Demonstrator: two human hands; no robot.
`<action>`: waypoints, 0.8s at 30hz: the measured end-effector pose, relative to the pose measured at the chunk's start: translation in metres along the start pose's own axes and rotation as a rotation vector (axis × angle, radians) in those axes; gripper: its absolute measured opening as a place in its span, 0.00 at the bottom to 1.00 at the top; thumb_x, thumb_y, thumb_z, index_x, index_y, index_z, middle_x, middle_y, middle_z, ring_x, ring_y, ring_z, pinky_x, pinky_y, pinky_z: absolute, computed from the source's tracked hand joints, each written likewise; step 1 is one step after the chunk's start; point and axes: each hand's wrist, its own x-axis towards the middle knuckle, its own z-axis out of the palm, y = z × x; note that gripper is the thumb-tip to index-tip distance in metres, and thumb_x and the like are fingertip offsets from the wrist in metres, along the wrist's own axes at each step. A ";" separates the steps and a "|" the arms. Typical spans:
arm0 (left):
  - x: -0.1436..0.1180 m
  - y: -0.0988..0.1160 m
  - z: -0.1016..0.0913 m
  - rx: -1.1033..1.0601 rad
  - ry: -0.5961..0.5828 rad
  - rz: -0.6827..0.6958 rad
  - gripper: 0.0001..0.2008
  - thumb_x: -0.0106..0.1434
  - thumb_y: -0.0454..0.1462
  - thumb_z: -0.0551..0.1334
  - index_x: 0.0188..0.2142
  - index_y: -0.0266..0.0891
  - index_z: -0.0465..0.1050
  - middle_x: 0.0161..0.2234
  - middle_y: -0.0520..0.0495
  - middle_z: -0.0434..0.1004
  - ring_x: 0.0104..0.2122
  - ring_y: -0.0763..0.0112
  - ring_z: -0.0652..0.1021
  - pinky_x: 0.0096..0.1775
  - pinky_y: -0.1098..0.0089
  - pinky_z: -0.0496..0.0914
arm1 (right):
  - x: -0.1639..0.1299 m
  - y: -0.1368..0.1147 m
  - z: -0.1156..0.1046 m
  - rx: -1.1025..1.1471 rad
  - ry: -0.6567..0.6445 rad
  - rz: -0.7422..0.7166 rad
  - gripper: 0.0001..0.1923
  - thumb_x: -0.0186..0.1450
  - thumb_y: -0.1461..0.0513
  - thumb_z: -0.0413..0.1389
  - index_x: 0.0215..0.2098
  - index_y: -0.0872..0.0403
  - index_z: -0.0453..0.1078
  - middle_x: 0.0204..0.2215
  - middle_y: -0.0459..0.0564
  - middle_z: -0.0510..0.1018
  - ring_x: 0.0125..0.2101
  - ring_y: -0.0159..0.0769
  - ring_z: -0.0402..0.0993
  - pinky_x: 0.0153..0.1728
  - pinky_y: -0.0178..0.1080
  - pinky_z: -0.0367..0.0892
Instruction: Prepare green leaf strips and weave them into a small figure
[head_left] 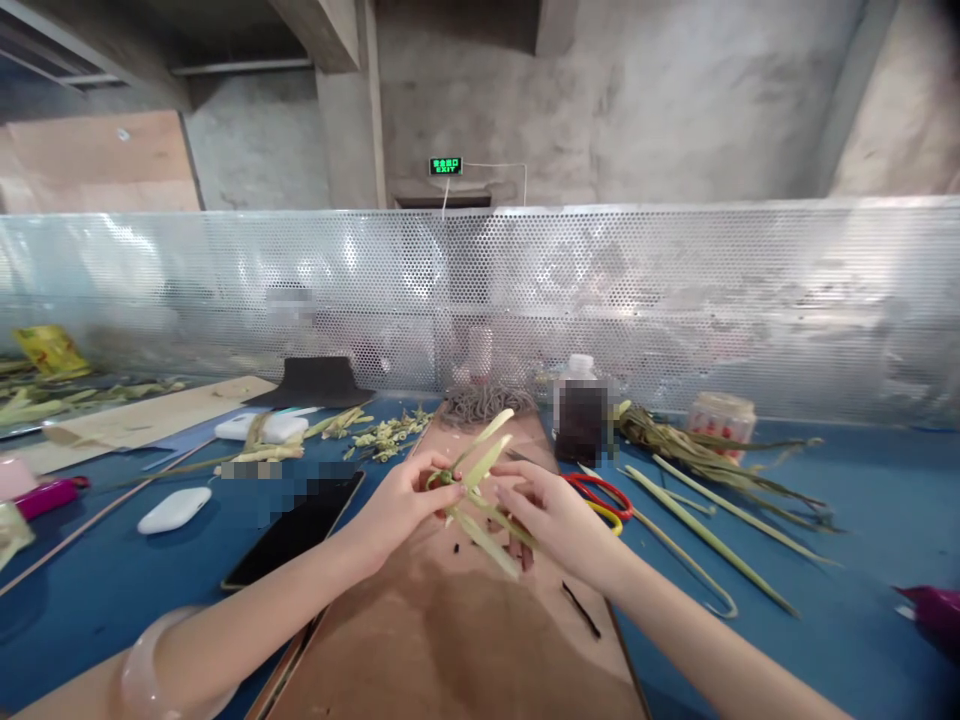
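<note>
A small bundle of pale green leaf strips (486,462), partly woven or knotted, is raised over a brown wooden board (450,640). My left hand (405,505) pinches the knotted green end between thumb and fingers. From the other side, my right hand (555,515) has its fingers closed around a strip of the same bundle; its fingertips are partly hidden. Two strip ends point up and away, while others hang down between the hands. Dark scraps, among them a thin dark strip (581,610), lie on the board.
Right of the board are red-handled scissors (598,486), long leaf strips (712,540), a dark bottle (581,415) and a glass jar (721,420). To the left lie a phone (300,530) and a white earphone case (174,510). A perforated metal screen (637,270) stands behind.
</note>
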 end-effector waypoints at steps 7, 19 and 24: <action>0.003 -0.006 -0.005 -0.032 -0.006 -0.011 0.06 0.57 0.38 0.61 0.34 0.39 0.66 0.29 0.53 0.69 0.30 0.72 0.71 0.33 0.72 0.64 | -0.003 -0.006 0.001 0.234 -0.274 -0.100 0.17 0.57 0.61 0.59 0.46 0.53 0.70 0.36 0.48 0.77 0.32 0.31 0.73 0.27 0.32 0.69; -0.018 0.010 0.009 0.333 -0.141 0.299 0.04 0.61 0.36 0.58 0.35 0.41 0.70 0.29 0.54 0.69 0.29 0.73 0.67 0.33 0.72 0.61 | 0.000 -0.010 0.008 0.082 0.188 0.026 0.18 0.56 0.49 0.59 0.22 0.56 0.67 0.15 0.45 0.71 0.12 0.23 0.56 0.12 0.30 0.49; -0.019 0.006 0.006 0.329 -0.154 0.280 0.02 0.61 0.37 0.58 0.34 0.41 0.66 0.25 0.56 0.62 0.27 0.75 0.63 0.31 0.72 0.59 | 0.003 -0.004 0.009 -0.120 0.288 0.002 0.18 0.55 0.49 0.59 0.26 0.56 0.70 0.17 0.43 0.67 0.19 0.27 0.58 0.21 0.33 0.55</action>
